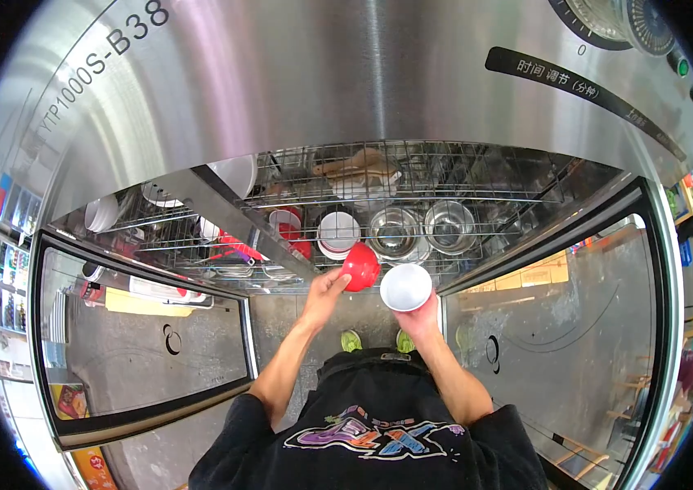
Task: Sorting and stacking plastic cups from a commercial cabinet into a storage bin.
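Observation:
In front of an open stainless steel cabinet point(297, 92) with wire shelves, my left hand point(323, 296) holds a red bowl point(361, 267) by its side, tilted. My right hand point(419, 316) grips a white bowl point(406, 286) from beneath, its inside facing up. The two bowls are close to each other. Beyond them on a wire shelf point(346, 200) are white bowls point(339, 231), a steel bowl point(393, 233) and another steel bowl point(450, 227). Red and white bowls point(286, 222) lie further left.
Glass doors swing out on the left point(144, 343) and right point(555, 343) of me. A metal post point(242, 214) divides the cabinet's front. Wooden-looking utensils point(359, 164) lie on the upper rack. A dial point(650, 27) sits on the upper panel at right.

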Motion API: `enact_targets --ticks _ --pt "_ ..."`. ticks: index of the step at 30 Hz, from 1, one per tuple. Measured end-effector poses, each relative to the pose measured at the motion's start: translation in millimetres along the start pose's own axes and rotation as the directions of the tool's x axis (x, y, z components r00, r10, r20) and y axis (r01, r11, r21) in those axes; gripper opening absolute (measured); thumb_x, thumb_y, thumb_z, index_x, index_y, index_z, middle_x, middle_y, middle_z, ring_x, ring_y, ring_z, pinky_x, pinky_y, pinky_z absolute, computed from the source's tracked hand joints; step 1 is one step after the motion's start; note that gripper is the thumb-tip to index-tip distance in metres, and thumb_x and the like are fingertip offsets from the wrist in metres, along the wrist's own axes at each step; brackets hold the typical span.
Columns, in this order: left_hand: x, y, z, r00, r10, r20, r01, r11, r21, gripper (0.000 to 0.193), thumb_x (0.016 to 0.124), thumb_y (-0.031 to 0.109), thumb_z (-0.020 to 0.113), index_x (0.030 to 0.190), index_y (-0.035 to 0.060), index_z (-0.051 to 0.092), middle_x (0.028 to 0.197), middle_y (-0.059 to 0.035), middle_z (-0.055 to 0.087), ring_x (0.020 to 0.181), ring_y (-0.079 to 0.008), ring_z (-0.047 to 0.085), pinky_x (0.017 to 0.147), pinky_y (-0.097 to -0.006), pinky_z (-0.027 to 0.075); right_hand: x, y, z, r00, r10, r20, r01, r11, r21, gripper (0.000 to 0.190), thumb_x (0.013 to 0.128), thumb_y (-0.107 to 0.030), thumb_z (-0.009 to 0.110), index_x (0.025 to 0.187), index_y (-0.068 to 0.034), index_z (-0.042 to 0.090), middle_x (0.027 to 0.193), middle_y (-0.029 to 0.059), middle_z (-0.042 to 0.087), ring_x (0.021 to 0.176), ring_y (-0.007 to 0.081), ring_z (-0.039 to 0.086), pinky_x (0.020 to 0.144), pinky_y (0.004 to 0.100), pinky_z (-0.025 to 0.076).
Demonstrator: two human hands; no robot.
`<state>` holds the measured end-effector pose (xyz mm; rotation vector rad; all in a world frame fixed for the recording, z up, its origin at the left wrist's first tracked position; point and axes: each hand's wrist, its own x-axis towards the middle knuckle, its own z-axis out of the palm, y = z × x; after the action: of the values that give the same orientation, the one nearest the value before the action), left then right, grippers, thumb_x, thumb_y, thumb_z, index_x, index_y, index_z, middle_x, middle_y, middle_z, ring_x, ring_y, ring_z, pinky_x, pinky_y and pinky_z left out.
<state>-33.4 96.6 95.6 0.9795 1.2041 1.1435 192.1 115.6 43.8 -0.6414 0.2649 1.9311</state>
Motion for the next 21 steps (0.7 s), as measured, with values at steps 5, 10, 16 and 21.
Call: enact_targets --ticks 5,10,16,21 --pt "-13.2 18.1 15.1 1.0 0.008 0.03 -0.007 0.998 -0.061 0.028 0.1 0.017 0.058 0.12 -0.0021 0.066 0.11 -0.0023 0.07 0.102 -0.0097 0.06 0.094 -0.0283 0.045 -5.8 11.5 2.8 0.992 0.046 0.117 -0.039 0.997 -0.062 0.048 0.098 -0.039 0.035 0.13 -0.012 0.058 0.133 0.0077 0.061 0.126 0.0283 0.055 0.108 0.0513 0.041" --pt "-25.4 28.2 35.2 0.974 0.173 0.145 -0.215 0.906 0.365 0.021 0.095 0.016 0.064 0.106 -0.0007 0.07 0.102 -0.013 0.072 0.097 -0.0207 0.067 0.087 -0.0332 0.049 -14.9 14.2 11.4 0.991 0.107 0.083 -0.099 0.99 -0.099 0.048 0.099 -0.036 0.034 0.134 -0.01 0.056 0.136 0.0094 0.059 0.129 0.0285 0.052 0.11 0.0487 0.039" --pt "-31.5 31.5 51.3 0.858 0.381 0.345 -0.513 0.614 0.6 0.019 0.091 0.013 0.066 0.104 0.0012 0.071 0.104 -0.0174 0.071 0.101 -0.0393 0.065 0.094 -0.0441 0.051 -16.0 12.9 15.1 0.99 0.12 0.081 -0.111 0.988 -0.103 0.05 0.099 -0.038 0.035 0.136 -0.01 0.054 0.138 0.0096 0.057 0.13 0.028 0.051 0.11 0.0469 0.039" --pt "-29.4 28.4 59.3 0.806 0.377 0.456 -0.591 0.468 0.657 0.02 0.089 0.018 0.067 0.103 0.004 0.07 0.102 -0.0117 0.072 0.1 -0.0343 0.067 0.094 -0.0442 0.052 -15.5 8.6 8.4 0.979 0.15 0.136 -0.134 0.984 -0.122 0.052 0.099 -0.04 0.036 0.137 -0.01 0.053 0.138 0.0099 0.057 0.129 0.0281 0.052 0.109 0.0457 0.041"
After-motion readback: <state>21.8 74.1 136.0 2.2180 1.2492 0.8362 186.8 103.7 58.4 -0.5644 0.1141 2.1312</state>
